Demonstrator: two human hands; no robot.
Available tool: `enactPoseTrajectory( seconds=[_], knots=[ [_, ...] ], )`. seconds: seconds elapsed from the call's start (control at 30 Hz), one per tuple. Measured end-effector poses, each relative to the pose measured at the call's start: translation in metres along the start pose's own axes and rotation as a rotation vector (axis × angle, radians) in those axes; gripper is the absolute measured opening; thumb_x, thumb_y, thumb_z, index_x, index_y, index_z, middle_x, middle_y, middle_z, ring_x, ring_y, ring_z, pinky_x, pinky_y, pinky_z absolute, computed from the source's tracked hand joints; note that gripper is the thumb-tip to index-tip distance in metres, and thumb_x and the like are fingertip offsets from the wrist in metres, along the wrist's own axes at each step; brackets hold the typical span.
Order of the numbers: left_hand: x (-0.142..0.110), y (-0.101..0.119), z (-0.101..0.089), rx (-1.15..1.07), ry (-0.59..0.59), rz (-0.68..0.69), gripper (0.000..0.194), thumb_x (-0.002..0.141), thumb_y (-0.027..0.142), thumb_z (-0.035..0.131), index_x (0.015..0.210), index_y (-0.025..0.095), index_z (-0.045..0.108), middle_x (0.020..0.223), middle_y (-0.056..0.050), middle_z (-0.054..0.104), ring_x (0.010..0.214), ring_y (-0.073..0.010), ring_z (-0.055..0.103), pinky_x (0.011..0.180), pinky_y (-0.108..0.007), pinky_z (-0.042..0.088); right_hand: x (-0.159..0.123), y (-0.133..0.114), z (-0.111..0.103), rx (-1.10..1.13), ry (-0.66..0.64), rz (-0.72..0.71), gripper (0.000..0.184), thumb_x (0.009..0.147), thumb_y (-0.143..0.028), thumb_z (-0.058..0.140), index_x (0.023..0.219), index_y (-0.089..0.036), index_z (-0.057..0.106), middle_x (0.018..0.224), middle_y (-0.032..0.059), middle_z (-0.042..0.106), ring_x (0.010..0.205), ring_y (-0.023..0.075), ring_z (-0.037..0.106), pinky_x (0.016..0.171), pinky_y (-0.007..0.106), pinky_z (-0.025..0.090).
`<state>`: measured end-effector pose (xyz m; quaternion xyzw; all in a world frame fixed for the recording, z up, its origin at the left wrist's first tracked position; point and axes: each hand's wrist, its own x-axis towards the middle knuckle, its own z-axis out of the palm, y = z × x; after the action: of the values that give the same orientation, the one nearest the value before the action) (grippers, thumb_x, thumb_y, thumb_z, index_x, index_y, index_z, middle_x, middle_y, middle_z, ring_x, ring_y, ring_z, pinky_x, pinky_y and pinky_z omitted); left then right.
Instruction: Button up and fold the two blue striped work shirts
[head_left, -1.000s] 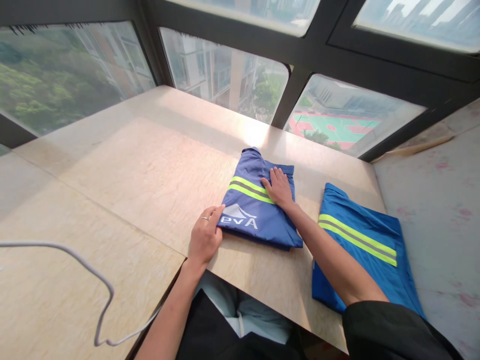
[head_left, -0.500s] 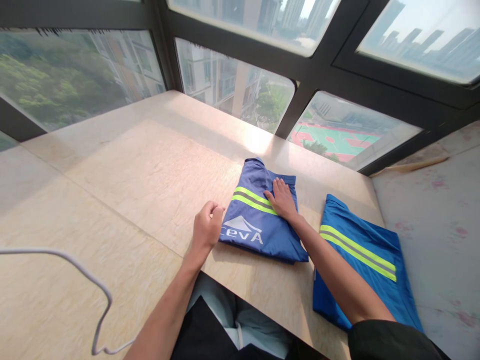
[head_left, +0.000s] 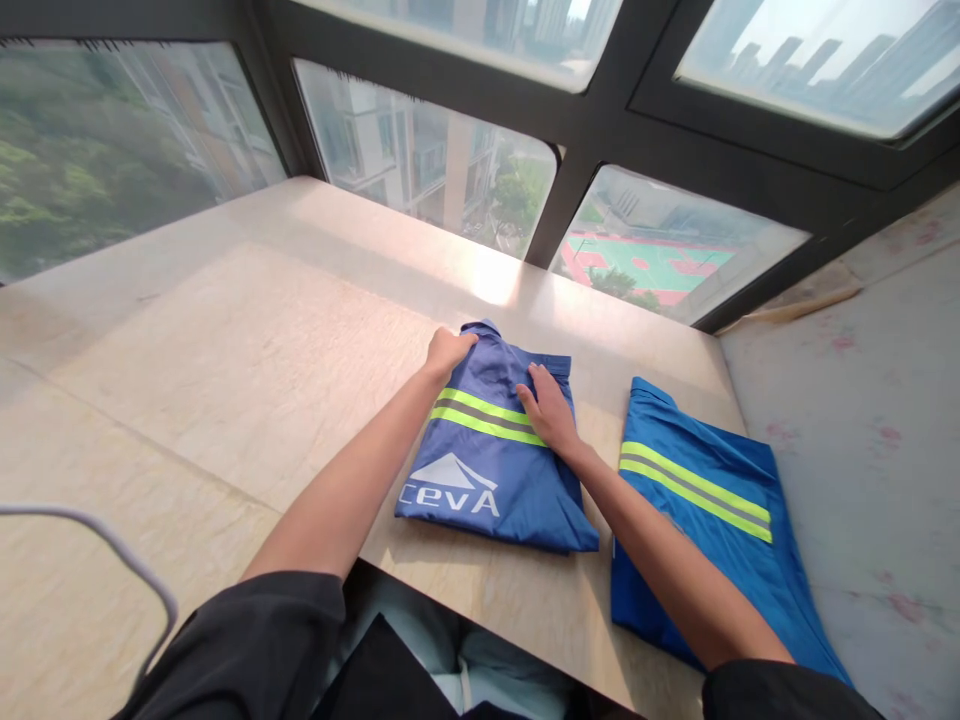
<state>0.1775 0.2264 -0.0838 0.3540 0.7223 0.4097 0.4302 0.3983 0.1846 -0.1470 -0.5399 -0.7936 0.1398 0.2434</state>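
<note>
A folded blue work jacket (head_left: pixel 480 460) lies on the pale sill, with yellow-and-grey reflective bands and a white "CEVA" logo near its front fold. At its far left corner is my left hand (head_left: pixel 450 350), closed on the edge by the collar. The thumb rests on top of the cloth, and the other fingers are partly hidden. My right hand (head_left: pixel 551 408) lies flat on the jacket's right side, fingers spread, by the reflective band. Under my right forearm lies a second, brighter blue folded garment (head_left: pixel 697 450) with similar bands.
Dark-framed windows (head_left: pixel 570 130) border the sill (head_left: pixel 247 330) at the back and left. A floral-papered wall (head_left: pixel 862 420) stands at the right. A grey-white cable (head_left: pixel 112 545) curves over the near left. The sill's front edge runs just before my lap.
My left hand has moved from the jacket's near left side to its far left corner and taken hold there. The right hand stays on the jacket. The view has shifted slightly.
</note>
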Motion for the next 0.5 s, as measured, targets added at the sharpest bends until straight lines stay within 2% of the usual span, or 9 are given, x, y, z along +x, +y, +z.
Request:
enactPoseTrajectory(
  seconds=[0.13,0.23,0.33,0.43,0.5],
  knots=[
    [0.007,0.004,0.0,-0.043,-0.12,-0.001,0.053,0.062,0.055,0.083,0.086,0.011,0.067,0.079,-0.013,0.07,0.087,-0.0281,0.068,0.066,-0.029,0.05,-0.003,0.003,-0.001,0.141,0.11,0.088,0.07,0.098,-0.063,0.028,0.141,-0.011,0.049,0.146,0.0163,0.05,0.139,0.0262,0.043,0.117,0.046,0.032],
    [0.01,0.012,0.003,-0.117,-0.202,-0.09,0.058,0.061,0.061,0.083,0.083,0.009,0.067,0.076,-0.014,0.07,0.081,-0.027,0.068,0.063,-0.03,0.052,-0.003,0.004,-0.001,0.173,0.136,0.1,0.066,0.099,-0.062,0.031,0.14,-0.013,0.05,0.145,0.0156,0.051,0.138,0.0262,0.044,0.116,0.046,0.033],
    [0.017,0.016,0.007,-0.149,-0.223,-0.153,0.048,0.066,0.05,0.084,0.082,0.008,0.067,0.077,-0.013,0.07,0.076,-0.0238,0.068,0.062,-0.029,0.052,-0.004,0.004,-0.002,0.178,0.149,0.108,0.063,0.099,-0.059,0.032,0.138,-0.014,0.052,0.143,0.0159,0.053,0.136,0.0266,0.046,0.115,0.047,0.035],
    [0.025,0.011,0.009,-0.141,-0.172,-0.128,0.034,0.069,0.036,0.083,0.08,0.01,0.065,0.073,-0.009,0.069,0.073,-0.0206,0.066,0.062,-0.027,0.051,-0.006,0.006,-0.005,0.161,0.156,0.112,0.059,0.1,-0.056,0.032,0.138,-0.015,0.052,0.142,0.0158,0.054,0.134,0.0265,0.048,0.114,0.048,0.037],
    [0.031,0.004,0.007,-0.107,-0.144,-0.109,0.031,0.069,0.034,0.083,0.078,0.011,0.064,0.066,-0.006,0.065,0.068,-0.0192,0.064,0.059,-0.027,0.049,-0.009,0.006,-0.008,0.123,0.146,0.089,0.057,0.101,-0.053,0.032,0.138,-0.014,0.052,0.142,0.0162,0.054,0.135,0.0264,0.047,0.114,0.048,0.036]
  ],
)
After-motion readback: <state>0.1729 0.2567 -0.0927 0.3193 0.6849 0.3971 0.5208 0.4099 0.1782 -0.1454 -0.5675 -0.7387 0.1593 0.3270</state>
